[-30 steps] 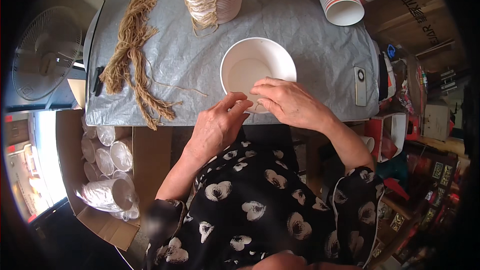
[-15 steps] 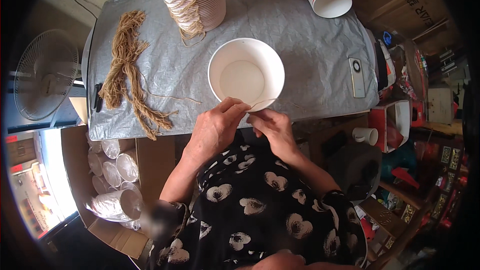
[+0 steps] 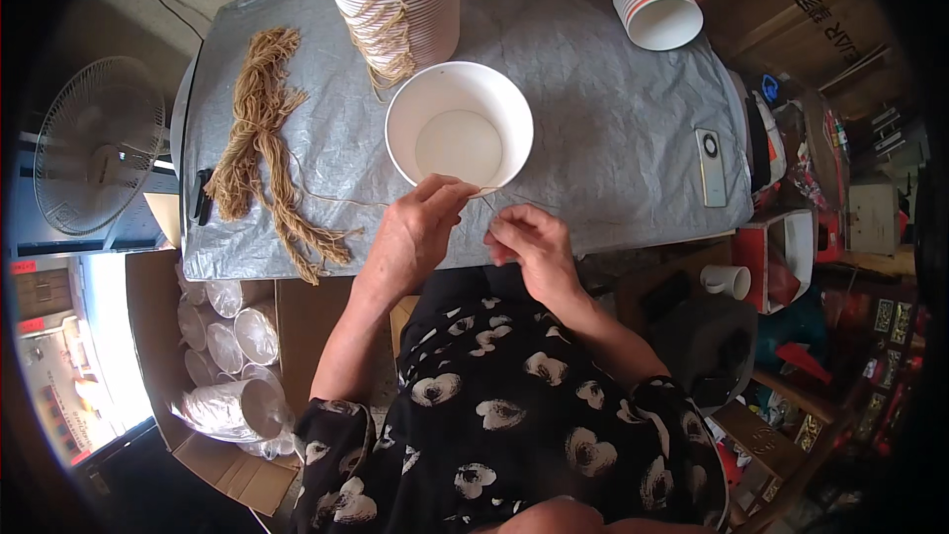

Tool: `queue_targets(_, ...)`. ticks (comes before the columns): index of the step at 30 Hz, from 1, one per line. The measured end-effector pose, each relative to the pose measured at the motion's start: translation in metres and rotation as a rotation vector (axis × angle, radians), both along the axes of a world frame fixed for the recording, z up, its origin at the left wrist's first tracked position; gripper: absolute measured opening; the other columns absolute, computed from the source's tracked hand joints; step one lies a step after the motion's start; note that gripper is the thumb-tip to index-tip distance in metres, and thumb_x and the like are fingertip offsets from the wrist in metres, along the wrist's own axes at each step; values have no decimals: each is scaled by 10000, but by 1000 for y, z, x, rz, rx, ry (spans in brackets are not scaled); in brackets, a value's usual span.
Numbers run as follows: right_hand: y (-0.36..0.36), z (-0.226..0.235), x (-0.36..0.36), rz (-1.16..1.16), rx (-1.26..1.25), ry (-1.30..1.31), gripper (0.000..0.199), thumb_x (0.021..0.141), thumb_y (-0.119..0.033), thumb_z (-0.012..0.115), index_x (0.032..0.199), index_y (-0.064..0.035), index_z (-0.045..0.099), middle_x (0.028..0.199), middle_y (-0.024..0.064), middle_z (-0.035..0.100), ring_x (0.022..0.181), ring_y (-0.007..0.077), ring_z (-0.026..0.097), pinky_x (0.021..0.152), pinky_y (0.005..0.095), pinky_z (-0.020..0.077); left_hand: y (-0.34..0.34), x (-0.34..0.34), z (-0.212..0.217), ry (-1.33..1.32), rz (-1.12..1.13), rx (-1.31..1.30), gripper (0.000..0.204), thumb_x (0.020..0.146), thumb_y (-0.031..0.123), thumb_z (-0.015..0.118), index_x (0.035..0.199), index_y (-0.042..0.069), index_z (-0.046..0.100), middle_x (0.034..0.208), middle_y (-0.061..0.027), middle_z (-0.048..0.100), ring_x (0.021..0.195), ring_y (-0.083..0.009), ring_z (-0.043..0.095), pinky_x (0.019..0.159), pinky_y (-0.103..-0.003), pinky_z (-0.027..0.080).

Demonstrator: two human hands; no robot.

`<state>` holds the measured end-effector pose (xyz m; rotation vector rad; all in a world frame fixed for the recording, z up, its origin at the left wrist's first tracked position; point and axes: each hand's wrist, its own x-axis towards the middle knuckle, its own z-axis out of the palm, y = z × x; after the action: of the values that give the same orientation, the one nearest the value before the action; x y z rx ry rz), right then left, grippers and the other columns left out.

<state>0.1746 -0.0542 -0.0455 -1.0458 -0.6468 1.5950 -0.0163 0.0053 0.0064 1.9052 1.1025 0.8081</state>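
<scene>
A white paper bucket (image 3: pixel 459 129) stands open-side up near the front of a table under a grey cover (image 3: pixel 593 138). My left hand (image 3: pixel 415 232) pinches the bucket's near rim, where a thin tan string (image 3: pixel 336 200) runs off to the left. My right hand (image 3: pixel 529 242) is just right of it, below the rim, fingers pinched on the end of the same string. A bundle of tan twine (image 3: pixel 262 138) lies on the left part of the table.
A tall stack of orange-and-white buckets (image 3: pixel 395 0) with twine handles stands behind the white one. More stacked cups (image 3: pixel 652 0) lie at the back right. A small grey remote (image 3: pixel 710 166) rests at the right edge. A fan (image 3: pixel 94 143) and a box of clear lids (image 3: pixel 227 356) are on the left.
Both hands have drawn back from over the bucket to its near rim. My right hand has pulled away to the right with the string.
</scene>
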Motion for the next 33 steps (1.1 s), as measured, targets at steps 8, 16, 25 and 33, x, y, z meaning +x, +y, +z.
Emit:
queue_targets(8,5,37,33,23,373,-612,94,958,-8,692,1036,43,683,912,21,680,796,73,609,721,211,503,19,-7,10,34,-16,95,269,935,-55,598,1173,17,700,1171,-139,702,827,-250,745,711,-344,616)
queue_targets(16,11,60,37,199,363,-774,80,924,-22,732,914,27,668,807,7,669,706,65,591,660,235,495,21,33,21,489,-4,271,220,879,67,701,1096,37,689,1022,-122,704,847,-365,722,687,-451,597)
queue_targets(25,10,53,61,181,325,-507,94,982,-77,683,999,13,662,832,14,662,745,66,591,689,232,508,29,23,-1,-10,91,131,100,926,111,733,956,18,751,853,-137,742,700,-287,732,612,-350,598)
queue_targets(33,23,71,51,99,542,-760,79,935,-22,723,982,5,666,846,22,656,727,79,587,655,249,496,39,19,17,-394,54,-434,214,1010,205,681,1014,-9,678,892,-57,732,716,-96,707,565,-227,522)
